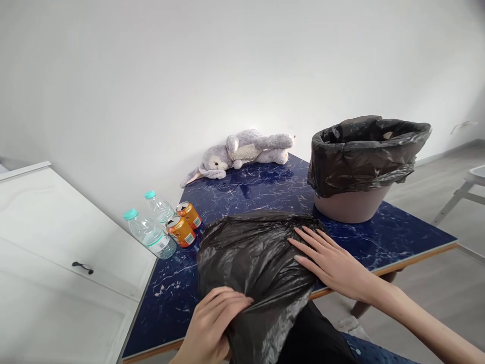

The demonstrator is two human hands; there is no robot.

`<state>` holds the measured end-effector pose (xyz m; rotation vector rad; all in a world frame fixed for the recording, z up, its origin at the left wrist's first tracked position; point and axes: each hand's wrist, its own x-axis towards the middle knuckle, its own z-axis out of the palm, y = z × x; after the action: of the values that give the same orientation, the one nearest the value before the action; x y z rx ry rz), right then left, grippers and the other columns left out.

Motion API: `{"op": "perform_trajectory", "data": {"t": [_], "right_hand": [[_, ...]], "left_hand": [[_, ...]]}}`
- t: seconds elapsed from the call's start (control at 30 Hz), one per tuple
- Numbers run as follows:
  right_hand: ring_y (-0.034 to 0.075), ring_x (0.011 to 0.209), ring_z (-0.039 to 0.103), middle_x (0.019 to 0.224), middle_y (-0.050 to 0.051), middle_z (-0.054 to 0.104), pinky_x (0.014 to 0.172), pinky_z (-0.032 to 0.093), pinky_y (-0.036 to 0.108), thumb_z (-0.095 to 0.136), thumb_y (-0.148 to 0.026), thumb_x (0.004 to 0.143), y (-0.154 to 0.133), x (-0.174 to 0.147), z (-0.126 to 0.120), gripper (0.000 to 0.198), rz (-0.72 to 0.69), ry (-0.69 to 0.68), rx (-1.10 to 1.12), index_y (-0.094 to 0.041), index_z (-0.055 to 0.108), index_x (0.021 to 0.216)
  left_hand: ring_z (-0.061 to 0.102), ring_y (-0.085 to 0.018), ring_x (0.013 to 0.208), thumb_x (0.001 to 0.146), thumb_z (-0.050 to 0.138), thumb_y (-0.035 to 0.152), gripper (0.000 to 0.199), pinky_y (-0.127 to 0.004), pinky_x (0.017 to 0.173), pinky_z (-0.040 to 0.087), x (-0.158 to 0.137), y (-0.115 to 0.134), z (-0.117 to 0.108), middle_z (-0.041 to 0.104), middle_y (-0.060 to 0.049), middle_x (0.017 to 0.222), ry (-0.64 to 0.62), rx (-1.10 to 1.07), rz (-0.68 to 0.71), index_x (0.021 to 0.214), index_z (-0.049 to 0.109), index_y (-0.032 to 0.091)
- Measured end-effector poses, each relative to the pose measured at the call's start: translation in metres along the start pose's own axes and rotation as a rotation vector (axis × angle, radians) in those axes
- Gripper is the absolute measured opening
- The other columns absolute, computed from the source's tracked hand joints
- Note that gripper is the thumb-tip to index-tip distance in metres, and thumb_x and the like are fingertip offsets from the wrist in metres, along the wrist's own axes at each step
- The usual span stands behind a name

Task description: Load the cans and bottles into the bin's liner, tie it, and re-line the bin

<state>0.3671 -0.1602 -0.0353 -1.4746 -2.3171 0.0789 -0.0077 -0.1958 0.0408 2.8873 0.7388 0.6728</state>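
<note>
A black plastic garbage bag (261, 258) lies spread over the front of the table, its near end hanging past the edge. My left hand (215, 318) is closed on the bag's left side, thumb and fingers pinching the film. Flat on the bag's right part rests my right hand (326, 258), fingers stretched out. Behind it stands a pinkish trash can (352, 205) lined with another black bag (364, 164), whose edge is folded down over the rim.
The blue marbled table (265, 189) carries two orange cans (182, 232) and two clear bottles (151, 237) with teal caps on the left. A grey plush rabbit (242, 149) lies along the wall. A white cabinet (64, 242) stands at left, a white chair (462, 192) at right.
</note>
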Motion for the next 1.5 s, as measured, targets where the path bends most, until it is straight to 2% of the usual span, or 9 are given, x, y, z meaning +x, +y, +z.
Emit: {"op": "perform_trajectory", "data": {"t": [0.2, 0.43, 0.63, 0.77, 0.87, 0.97, 1.13, 1.33, 1.5], "right_hand": [[0.034, 0.163, 0.025, 0.177, -0.01, 0.021, 0.131, 0.034, 0.059, 0.043, -0.068, 0.109, 0.002, -0.019, -0.035, 0.064, -0.029, -0.224, 0.144, -0.051, 0.025, 0.169], [0.038, 0.141, 0.061, 0.154, 0.005, 0.064, 0.116, 0.051, 0.059, 0.034, -0.061, 0.111, 0.014, -0.006, -0.036, 0.055, 0.06, -0.049, 0.209, -0.036, 0.076, 0.136], [0.031, 0.089, 0.077, 0.1, 0.009, 0.082, 0.078, 0.059, 0.039, 0.036, -0.056, 0.11, 0.012, 0.035, -0.04, 0.054, 0.212, -0.026, 0.211, -0.026, 0.08, 0.102], [0.033, 0.09, 0.078, 0.094, 0.01, 0.082, 0.067, 0.051, 0.035, 0.038, -0.048, 0.111, 0.01, 0.06, -0.037, 0.048, 0.287, -0.096, 0.02, -0.024, 0.078, 0.099], [0.038, 0.094, 0.077, 0.097, 0.013, 0.081, 0.07, 0.052, 0.038, 0.043, -0.046, 0.11, 0.012, 0.075, -0.035, 0.043, 0.284, -0.125, -0.046, -0.022, 0.079, 0.104], [0.039, 0.091, 0.077, 0.097, 0.017, 0.08, 0.072, 0.054, 0.042, 0.049, -0.045, 0.108, 0.008, 0.084, -0.038, 0.039, 0.273, -0.146, -0.103, -0.02, 0.079, 0.106], [0.04, 0.12, 0.069, 0.127, 0.022, 0.074, 0.102, 0.051, 0.053, 0.047, -0.032, 0.109, -0.022, 0.08, -0.05, 0.039, 0.23, 0.001, -0.175, -0.014, 0.066, 0.137], [0.042, 0.158, 0.036, 0.165, 0.02, 0.05, 0.127, 0.032, 0.065, 0.037, -0.039, 0.115, -0.045, 0.071, -0.028, 0.054, -0.132, 0.256, -0.206, -0.01, 0.052, 0.158], [0.048, 0.16, 0.03, 0.17, 0.02, 0.043, 0.126, 0.021, 0.077, 0.03, -0.052, 0.115, -0.021, 0.077, 0.006, 0.064, 0.007, 0.094, -0.196, -0.015, 0.048, 0.164]], "left_hand": [[0.073, -0.022, 0.061, 0.097, 0.048, 0.018, 0.033, -0.028, 0.058, 0.059, -0.001, 0.005, -0.011, 0.078, -0.002, 0.078, 0.254, -0.023, -0.379, 0.116, 0.073, 0.028], [0.061, -0.02, 0.048, 0.108, 0.047, 0.048, 0.047, -0.027, 0.047, 0.046, 0.026, -0.022, -0.031, 0.057, 0.001, 0.052, 0.355, 0.018, -0.709, 0.073, 0.064, 0.022], [0.078, -0.034, 0.073, 0.106, 0.046, 0.039, 0.035, -0.038, 0.066, 0.058, 0.048, -0.071, -0.041, 0.078, -0.013, 0.08, 0.17, 0.416, -0.747, 0.108, 0.073, 0.016], [0.064, -0.047, 0.132, 0.105, 0.05, 0.039, 0.05, -0.061, 0.104, 0.055, 0.07, -0.079, -0.039, 0.063, -0.031, 0.145, 0.274, 0.624, -0.583, 0.143, 0.056, 0.007], [0.04, -0.041, 0.157, 0.109, 0.047, 0.038, 0.048, -0.063, 0.124, 0.039, 0.087, -0.071, -0.034, 0.045, -0.023, 0.166, 0.257, 0.572, -0.418, 0.152, 0.049, 0.015], [0.024, -0.034, 0.166, 0.112, 0.046, 0.046, 0.045, -0.06, 0.132, 0.03, 0.099, -0.06, -0.021, 0.04, -0.01, 0.174, 0.02, 0.402, -0.315, 0.151, 0.052, 0.025], [0.009, -0.035, 0.169, 0.111, 0.036, 0.063, 0.07, -0.062, 0.135, 0.021, 0.104, -0.057, 0.007, 0.025, -0.01, 0.18, -0.259, 0.245, -0.397, 0.167, 0.039, 0.021], [0.006, -0.033, 0.169, 0.112, 0.025, 0.064, 0.072, -0.062, 0.136, 0.014, 0.1, -0.067, 0.03, 0.023, -0.008, 0.181, -0.291, 0.229, -0.477, 0.171, 0.033, 0.024], [0.01, -0.03, 0.169, 0.112, 0.023, 0.065, 0.072, -0.059, 0.137, 0.013, 0.09, -0.085, 0.041, 0.02, -0.006, 0.181, -0.31, 0.199, -0.522, 0.173, 0.026, 0.027]]}}
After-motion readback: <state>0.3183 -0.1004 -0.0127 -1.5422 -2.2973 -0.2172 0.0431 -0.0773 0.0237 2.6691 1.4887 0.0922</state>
